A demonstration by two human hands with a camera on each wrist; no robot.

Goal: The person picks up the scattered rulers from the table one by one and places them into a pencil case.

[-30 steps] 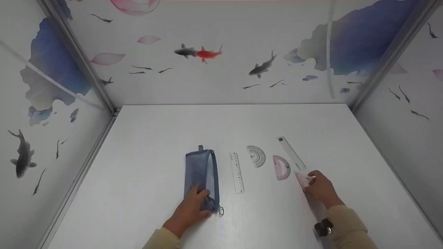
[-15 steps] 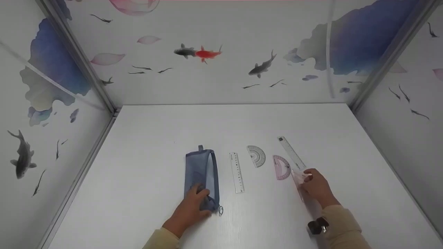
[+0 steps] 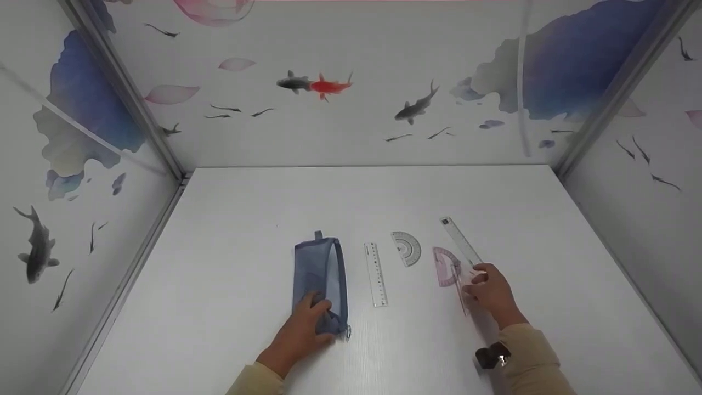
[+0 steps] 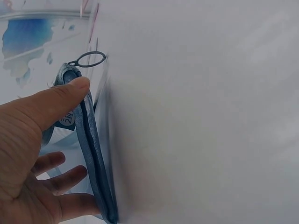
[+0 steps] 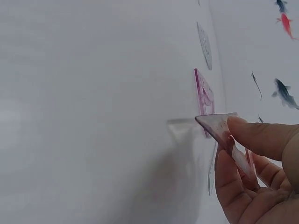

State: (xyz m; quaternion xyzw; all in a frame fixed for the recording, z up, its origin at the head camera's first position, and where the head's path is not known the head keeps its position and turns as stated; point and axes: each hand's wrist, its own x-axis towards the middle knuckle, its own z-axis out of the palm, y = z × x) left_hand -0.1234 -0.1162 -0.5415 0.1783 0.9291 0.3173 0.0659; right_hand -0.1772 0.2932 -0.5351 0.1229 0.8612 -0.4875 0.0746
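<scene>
My left hand (image 3: 296,333) holds the lower end of a blue mesh pencil case (image 3: 310,260), which lies with its zip side gaping. In the left wrist view the thumb presses near the zip's end, close to a ring-shaped zip pull (image 4: 91,59). Over on the right, my right hand (image 3: 493,296) pinches a clear, pink-tinted set square (image 5: 218,126) between thumb and fingers, tilted above the table. In the head view it overlaps the edge of a pink protractor (image 3: 440,269). Part of the set square is hidden by the fingers.
A clear ruler (image 3: 375,274) lies right of the pencil case, followed by a clear protractor (image 3: 407,249). Another clear ruler (image 3: 459,238) slants beyond my right hand. Printed panels enclose the white table (image 3: 236,208) at the back and sides.
My right hand has moved a little left with the set square, so it now overlaps the pink protractor in the head view. The left hand stays on the pencil case.
</scene>
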